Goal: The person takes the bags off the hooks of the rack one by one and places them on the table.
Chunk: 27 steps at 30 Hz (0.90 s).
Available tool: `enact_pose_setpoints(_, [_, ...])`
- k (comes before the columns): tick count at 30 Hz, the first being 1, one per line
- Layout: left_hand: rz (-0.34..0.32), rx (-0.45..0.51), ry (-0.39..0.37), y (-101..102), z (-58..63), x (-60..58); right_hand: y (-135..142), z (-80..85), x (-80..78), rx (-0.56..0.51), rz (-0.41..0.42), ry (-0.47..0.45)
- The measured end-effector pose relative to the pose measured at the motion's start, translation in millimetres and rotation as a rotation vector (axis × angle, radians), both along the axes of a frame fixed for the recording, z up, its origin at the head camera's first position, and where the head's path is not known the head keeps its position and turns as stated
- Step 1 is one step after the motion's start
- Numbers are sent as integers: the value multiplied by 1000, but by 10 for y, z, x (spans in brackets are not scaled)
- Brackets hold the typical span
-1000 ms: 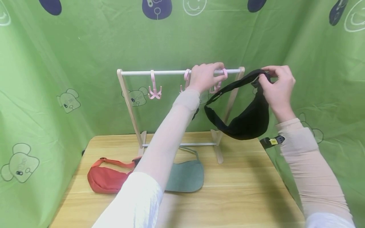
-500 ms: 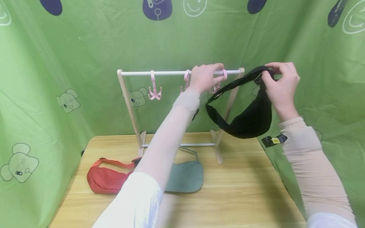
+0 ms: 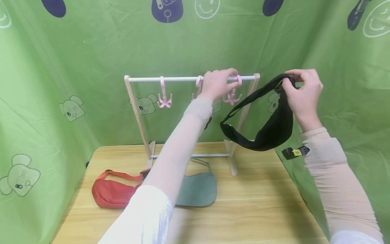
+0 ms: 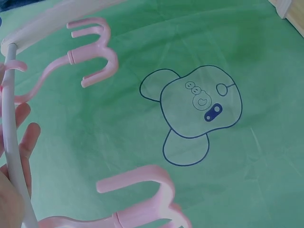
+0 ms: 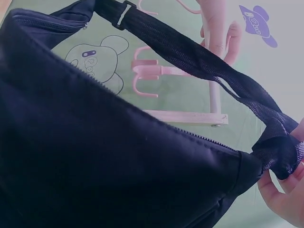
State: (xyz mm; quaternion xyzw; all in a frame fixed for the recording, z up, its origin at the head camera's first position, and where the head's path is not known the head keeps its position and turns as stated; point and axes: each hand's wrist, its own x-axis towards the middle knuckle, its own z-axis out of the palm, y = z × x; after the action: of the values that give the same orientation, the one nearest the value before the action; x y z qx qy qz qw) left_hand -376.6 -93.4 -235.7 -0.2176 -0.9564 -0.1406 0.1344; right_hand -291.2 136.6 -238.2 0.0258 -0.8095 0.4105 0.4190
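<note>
My right hand (image 3: 305, 93) pinches the black crossbody bag (image 3: 275, 127) by one end of its strap. The bag hangs in an open loop to the right of the rack, apart from the hooks; its zipper and strap buckle (image 5: 124, 15) show in the right wrist view. My left hand (image 3: 217, 83) curls round the rack's white rail (image 3: 179, 79), its fingertips beside the top of the rightmost pink hook (image 3: 232, 98). That hook hangs from the rail with its prongs bare. The middle pink hook (image 3: 198, 84) is partly hidden behind my left hand.
A third pink hook (image 3: 164, 100) hangs further left on the rail. Below, a red bag (image 3: 112, 193) and a grey-green bag (image 3: 198, 189) lie on the wooden table (image 3: 250, 210), partly covered by my left arm. Green printed cloth (image 3: 100, 44) surrounds the table.
My right hand has shifted slightly to the right with the black bag, uncovering more of the rightmost hook. The left hand has stayed at the rail.
</note>
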Motion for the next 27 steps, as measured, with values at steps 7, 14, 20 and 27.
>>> enact_pose_setpoints(7, [-17, 30, -13, 0, 18, 3, 50, -14, 18, 3, -13, 8])
enact_pose_setpoints(14, [-66, 121, -40, -66, 69, 42, 60, -15, 36, -3, -12, 8])
enact_pose_setpoints(20, [-97, 217, 10, -129, 43, 76, 69, -13, 46, 7, -12, 9])
enact_pose_setpoints(27, [-144, 346, 26, -181, -36, 118, 93, -44, 55, 3, -23, -14])
